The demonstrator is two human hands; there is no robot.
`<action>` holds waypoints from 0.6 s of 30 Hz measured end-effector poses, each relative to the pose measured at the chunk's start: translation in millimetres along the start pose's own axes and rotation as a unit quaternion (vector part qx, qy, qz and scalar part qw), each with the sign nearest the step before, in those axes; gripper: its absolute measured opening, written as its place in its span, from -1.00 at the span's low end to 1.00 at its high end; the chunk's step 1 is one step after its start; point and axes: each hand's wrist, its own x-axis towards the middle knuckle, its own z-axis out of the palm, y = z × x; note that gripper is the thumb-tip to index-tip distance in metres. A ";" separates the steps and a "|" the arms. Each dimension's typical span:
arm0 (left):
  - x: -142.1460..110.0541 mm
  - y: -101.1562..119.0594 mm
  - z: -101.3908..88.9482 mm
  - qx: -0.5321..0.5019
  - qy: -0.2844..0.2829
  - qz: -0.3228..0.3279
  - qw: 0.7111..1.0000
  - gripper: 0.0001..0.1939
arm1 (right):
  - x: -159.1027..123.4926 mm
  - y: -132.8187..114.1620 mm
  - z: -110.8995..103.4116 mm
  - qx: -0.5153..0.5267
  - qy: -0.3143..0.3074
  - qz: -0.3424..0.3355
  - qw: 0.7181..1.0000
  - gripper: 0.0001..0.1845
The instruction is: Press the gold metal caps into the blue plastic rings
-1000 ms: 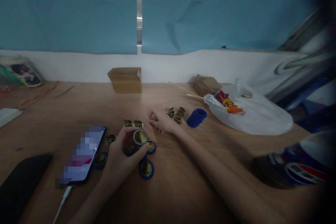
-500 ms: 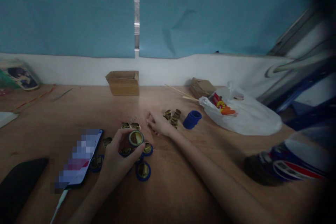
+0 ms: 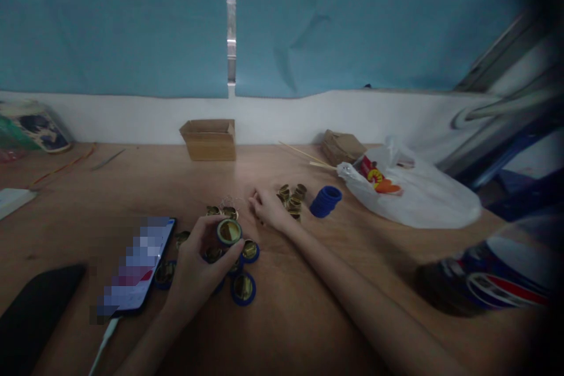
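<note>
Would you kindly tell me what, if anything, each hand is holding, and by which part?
The left hand holds a gold-faced, blue-rimmed disc by its edge, between thumb and fingers. Whether the right hand pinches anything cannot be told.

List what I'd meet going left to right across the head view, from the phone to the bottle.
Phone → left hand holding a round gold piece → right hand → stack of blue rings → plastic bag → bottle.
</note>
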 end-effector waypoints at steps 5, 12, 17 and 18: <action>1.0 5.9 -3.3 -0.065 -0.016 -0.047 0.997 -0.63 | -11.9 -28.1 -19.6 0.097 -0.023 -0.017 0.995 -0.91; -1.1 13.0 -12.0 -0.238 -0.163 -0.105 0.952 -0.62 | -67.7 -75.2 -57.9 0.276 -0.043 -0.106 0.954 -0.95; -5.4 14.0 -14.1 -0.273 -0.169 -0.102 0.942 -0.58 | -96.7 -71.8 -46.1 0.413 -0.015 -0.056 0.909 -0.86; -5.5 13.7 -14.4 -0.276 -0.165 -0.103 0.941 -0.58 | -99.0 -68.5 -42.4 0.439 -0.012 -0.040 0.898 -0.84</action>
